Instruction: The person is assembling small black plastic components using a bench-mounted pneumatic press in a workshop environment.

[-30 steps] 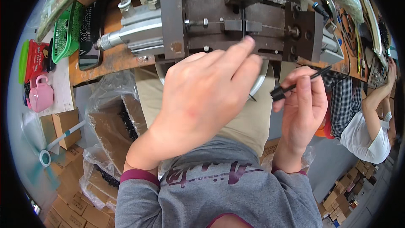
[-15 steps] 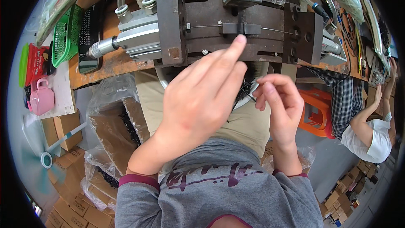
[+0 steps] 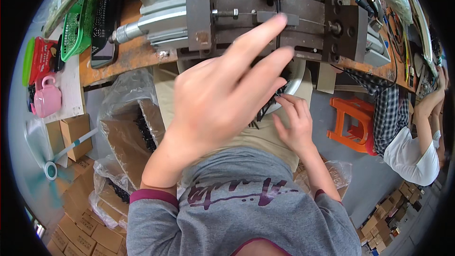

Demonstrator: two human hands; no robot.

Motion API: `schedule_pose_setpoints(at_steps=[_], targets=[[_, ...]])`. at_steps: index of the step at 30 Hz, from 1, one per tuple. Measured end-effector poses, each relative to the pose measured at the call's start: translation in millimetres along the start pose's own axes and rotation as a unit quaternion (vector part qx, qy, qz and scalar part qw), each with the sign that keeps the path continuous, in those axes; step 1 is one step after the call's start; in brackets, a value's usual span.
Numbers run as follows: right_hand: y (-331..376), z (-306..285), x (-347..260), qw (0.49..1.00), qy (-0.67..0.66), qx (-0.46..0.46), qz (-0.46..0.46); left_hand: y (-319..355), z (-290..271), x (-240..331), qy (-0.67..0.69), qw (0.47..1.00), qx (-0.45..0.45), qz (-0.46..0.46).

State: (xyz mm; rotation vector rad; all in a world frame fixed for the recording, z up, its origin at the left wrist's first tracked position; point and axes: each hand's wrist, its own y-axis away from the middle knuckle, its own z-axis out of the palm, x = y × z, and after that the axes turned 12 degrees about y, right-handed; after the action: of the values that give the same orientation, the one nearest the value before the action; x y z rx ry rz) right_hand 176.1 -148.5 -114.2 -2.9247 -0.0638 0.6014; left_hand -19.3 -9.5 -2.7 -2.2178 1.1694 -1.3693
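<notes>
My left hand (image 3: pixel 213 95) is stretched out over the machine, somewhat blurred. Its index fingertip lies at a small grey metal block (image 3: pixel 293 20), over or against a thin black strip (image 3: pixel 278 5) that crosses the block; whether they touch is hard to tell. The other fingers are spread, holding nothing I can see. Lower right, my right hand (image 3: pixel 296 122) reaches the rim of a pale round basin (image 3: pixel 297 78) on my lap, thumb apart from the fingers. Thin black pieces (image 3: pixel 256 122) lie in and beside the basin, partly hidden by my left hand.
A bolt (image 3: pixel 225 13) projects from the machine's left dark block (image 3: pixel 199 14), beside a silver cylinder (image 3: pixel 163 23). Left are a green basket (image 3: pixel 76 28), a pink cup (image 3: pixel 47 97), a fan (image 3: pixel 50 170) and an open carton (image 3: pixel 123 137). Right are an orange stool (image 3: pixel 350 123) and a co-worker (image 3: pixel 412 154).
The bolt now extends farther from the left block. My right hand has moved left to the basin. My left fingers have spread, and the view has shifted slightly.
</notes>
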Motion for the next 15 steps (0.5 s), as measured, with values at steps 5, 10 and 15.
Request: schedule_pose_setpoints(at_steps=[5,10,15], targets=[[14.8,39.8,0.9,0.996,0.059,0.023,-0.059,86.0,-9.6,-30.9,0.003,0.987,0.122,-0.105],[-18.6,78.5,-5.3,0.989,0.121,-0.053,-0.061,176.3,9.0,-135.6,-0.157,0.929,0.143,-0.302],[-61.0,123.2,1.2,0.989,0.138,-0.004,-0.048,168.1,18.5,-189.8,-0.213,0.86,-0.036,-0.463]])
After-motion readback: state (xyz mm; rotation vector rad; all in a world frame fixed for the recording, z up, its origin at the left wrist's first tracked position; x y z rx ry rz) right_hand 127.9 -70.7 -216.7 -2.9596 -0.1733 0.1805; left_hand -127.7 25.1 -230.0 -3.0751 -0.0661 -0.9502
